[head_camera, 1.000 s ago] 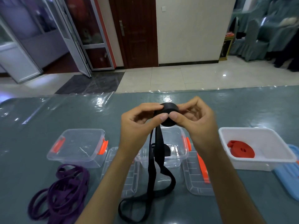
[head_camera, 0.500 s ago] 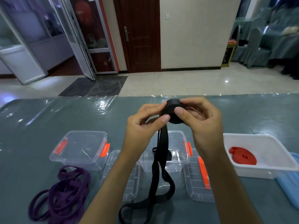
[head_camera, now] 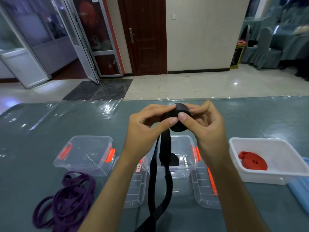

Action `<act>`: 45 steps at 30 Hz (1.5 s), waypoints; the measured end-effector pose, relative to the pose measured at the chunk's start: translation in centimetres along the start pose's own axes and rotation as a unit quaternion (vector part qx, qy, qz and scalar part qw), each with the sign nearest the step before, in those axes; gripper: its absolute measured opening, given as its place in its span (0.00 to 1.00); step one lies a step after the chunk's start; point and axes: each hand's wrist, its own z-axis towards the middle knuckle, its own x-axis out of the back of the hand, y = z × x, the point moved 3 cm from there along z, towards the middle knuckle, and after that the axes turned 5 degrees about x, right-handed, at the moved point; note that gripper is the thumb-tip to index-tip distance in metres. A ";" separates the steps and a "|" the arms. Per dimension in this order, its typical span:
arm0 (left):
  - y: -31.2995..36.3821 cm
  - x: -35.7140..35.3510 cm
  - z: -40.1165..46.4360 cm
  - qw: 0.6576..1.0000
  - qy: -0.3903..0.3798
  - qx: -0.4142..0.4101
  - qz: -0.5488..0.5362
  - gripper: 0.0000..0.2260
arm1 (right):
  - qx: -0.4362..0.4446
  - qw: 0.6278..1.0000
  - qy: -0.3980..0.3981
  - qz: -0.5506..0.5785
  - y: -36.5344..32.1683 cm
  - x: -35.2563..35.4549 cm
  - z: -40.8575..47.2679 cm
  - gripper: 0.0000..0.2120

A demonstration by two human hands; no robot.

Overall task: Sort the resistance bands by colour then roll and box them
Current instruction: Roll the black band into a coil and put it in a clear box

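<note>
Near left on the table lies a loose heap of purple bands [head_camera: 66, 198], unrolled. The black band's free tail [head_camera: 164, 173] hangs down in front of the middle clear box [head_camera: 187, 148], which already holds a black roll. Above it, the left hand [head_camera: 147, 129] and right hand [head_camera: 205, 124] both pinch the black roll [head_camera: 179, 118]. Rolling is the step in hand; next, wind in the tail while keeping the coil tight. A red band [head_camera: 252, 160] sits in the white tub [head_camera: 284, 164] far right.
</note>
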 end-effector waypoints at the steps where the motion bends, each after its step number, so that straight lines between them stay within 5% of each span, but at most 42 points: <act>1: 0.0 0.2 -0.2 1.000 0.023 -0.012 0.007 0.14 | -0.015 1.000 -0.007 -0.006 0.0 0.2 0.1 0.14; 5: -1.0 -0.2 -1.5 0.994 0.104 -0.029 -0.011 0.10 | -0.028 0.998 -0.057 -0.029 -0.6 0.3 0.7 0.16; 10: -0.9 -0.2 -1.1 0.999 0.045 -0.002 -0.012 0.14 | -0.015 0.999 -0.029 0.033 0.3 -0.1 0.1 0.09; 15: 0.1 0.1 -0.6 0.997 0.083 -0.011 -0.001 0.11 | -0.032 0.998 -0.050 0.007 0.4 0.0 0.1 0.13; 19: 0.1 -0.3 -0.6 1.000 0.020 0.013 0.003 0.16 | 0.024 0.999 -0.022 0.014 -0.1 0.2 0.5 0.15; 23: 0.0 0.2 -0.7 0.999 0.028 -0.007 0.040 0.14 | -0.018 0.999 -0.047 0.007 0.7 0.5 0.1 0.10; 26: -0.7 -0.3 -1.6 0.995 0.096 0.000 -0.004 0.12 | 0.042 0.997 -0.043 -0.045 0.0 0.5 0.1 0.12; 29: -1.3 -0.9 -1.8 0.996 0.082 0.015 -0.022 0.14 | 0.099 0.992 -0.003 -0.074 -0.1 0.0 -0.3 0.15; 35: 0.2 0.0 -1.0 0.996 0.068 0.025 -0.053 0.13 | -0.017 0.999 -0.016 0.026 1.1 0.2 -1.4 0.09; 45: -0.1 -0.4 -1.1 0.994 0.053 0.053 -0.075 0.15 | 0.010 0.999 -0.037 0.025 0.5 -0.1 -1.2 0.13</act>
